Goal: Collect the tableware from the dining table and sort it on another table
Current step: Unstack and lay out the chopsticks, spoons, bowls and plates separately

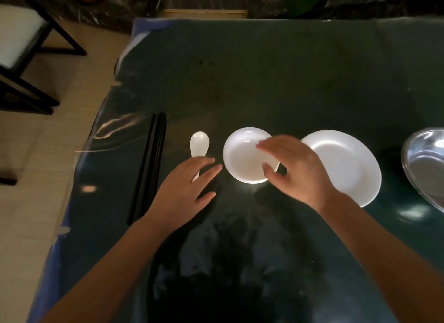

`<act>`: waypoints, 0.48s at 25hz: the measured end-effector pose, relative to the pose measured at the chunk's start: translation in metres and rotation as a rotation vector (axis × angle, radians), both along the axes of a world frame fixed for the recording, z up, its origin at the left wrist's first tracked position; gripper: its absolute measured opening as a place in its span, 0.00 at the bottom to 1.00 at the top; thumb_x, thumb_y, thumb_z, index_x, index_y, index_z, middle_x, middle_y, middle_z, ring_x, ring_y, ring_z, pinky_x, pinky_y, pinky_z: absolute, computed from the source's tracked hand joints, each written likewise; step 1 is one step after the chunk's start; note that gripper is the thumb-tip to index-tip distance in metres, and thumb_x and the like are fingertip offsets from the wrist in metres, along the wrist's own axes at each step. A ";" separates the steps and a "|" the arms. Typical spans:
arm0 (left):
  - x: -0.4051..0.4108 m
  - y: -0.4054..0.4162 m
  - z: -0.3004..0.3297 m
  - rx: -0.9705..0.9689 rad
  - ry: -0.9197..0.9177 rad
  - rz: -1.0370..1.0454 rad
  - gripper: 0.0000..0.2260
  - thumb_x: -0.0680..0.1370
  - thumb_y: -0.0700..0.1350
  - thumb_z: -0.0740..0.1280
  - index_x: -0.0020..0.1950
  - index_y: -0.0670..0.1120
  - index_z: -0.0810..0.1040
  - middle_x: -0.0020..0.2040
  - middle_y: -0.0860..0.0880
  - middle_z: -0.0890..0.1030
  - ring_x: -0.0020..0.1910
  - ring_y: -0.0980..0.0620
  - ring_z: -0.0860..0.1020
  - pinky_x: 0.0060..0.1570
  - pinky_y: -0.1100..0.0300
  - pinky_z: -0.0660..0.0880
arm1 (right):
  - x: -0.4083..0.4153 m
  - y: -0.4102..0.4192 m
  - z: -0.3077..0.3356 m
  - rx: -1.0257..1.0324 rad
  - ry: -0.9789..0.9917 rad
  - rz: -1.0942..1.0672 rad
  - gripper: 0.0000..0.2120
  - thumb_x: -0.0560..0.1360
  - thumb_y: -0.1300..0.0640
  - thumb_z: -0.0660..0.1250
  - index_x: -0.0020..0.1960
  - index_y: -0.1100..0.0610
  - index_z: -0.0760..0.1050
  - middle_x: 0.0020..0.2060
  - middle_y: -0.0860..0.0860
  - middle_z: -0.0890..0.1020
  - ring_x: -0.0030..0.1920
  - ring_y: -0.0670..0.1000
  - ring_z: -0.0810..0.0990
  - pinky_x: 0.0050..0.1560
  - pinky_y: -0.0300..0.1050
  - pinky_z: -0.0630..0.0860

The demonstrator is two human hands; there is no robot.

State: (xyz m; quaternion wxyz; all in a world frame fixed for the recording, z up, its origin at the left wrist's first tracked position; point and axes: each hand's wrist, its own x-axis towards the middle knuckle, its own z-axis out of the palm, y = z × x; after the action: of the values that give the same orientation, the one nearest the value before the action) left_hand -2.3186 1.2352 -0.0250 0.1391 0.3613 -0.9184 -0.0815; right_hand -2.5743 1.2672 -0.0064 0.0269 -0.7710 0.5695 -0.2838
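The right hand (295,168) pinches the small white bowl (245,154) only at its rim, the left hand (185,190) flat and empty, so the bowl may slip and tip onto the table (240,82).

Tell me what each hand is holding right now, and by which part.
The right hand grips the small white bowl by its near right rim. The left hand holds nothing, its fingers straight over the white spoon's handle.
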 end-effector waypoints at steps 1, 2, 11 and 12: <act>0.011 0.004 -0.005 0.021 -0.043 -0.013 0.23 0.68 0.43 0.74 0.62 0.41 0.76 0.61 0.41 0.78 0.60 0.42 0.76 0.59 0.49 0.73 | 0.009 -0.015 0.007 -0.024 0.037 -0.013 0.15 0.72 0.55 0.65 0.57 0.57 0.78 0.53 0.54 0.83 0.54 0.55 0.80 0.53 0.49 0.78; 0.020 0.006 -0.008 0.045 -0.087 -0.032 0.23 0.67 0.43 0.75 0.61 0.41 0.77 0.61 0.41 0.78 0.60 0.42 0.76 0.59 0.48 0.73 | 0.020 -0.032 0.013 -0.019 0.087 -0.013 0.15 0.73 0.55 0.66 0.58 0.57 0.77 0.54 0.54 0.82 0.55 0.56 0.79 0.53 0.49 0.77; 0.041 -0.006 -0.019 0.036 -0.187 -0.121 0.15 0.70 0.40 0.72 0.56 0.41 0.80 0.58 0.43 0.80 0.60 0.46 0.77 0.55 0.51 0.77 | 0.103 -0.147 0.000 0.782 0.139 0.072 0.16 0.73 0.60 0.67 0.61 0.55 0.76 0.57 0.54 0.80 0.54 0.54 0.78 0.53 0.43 0.73; 0.041 -0.008 -0.021 0.035 -0.173 -0.125 0.14 0.70 0.39 0.72 0.55 0.40 0.80 0.58 0.43 0.80 0.59 0.46 0.77 0.54 0.51 0.77 | 0.106 -0.150 -0.004 0.775 0.156 0.071 0.14 0.72 0.61 0.67 0.58 0.56 0.78 0.55 0.54 0.81 0.52 0.54 0.79 0.50 0.42 0.73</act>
State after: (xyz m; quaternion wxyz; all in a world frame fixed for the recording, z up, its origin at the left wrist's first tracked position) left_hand -2.2779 1.2271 -0.0464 0.0478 0.3112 -0.9462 -0.0744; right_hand -2.4687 1.1169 -0.0101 0.2823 -0.7422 0.6077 0.0128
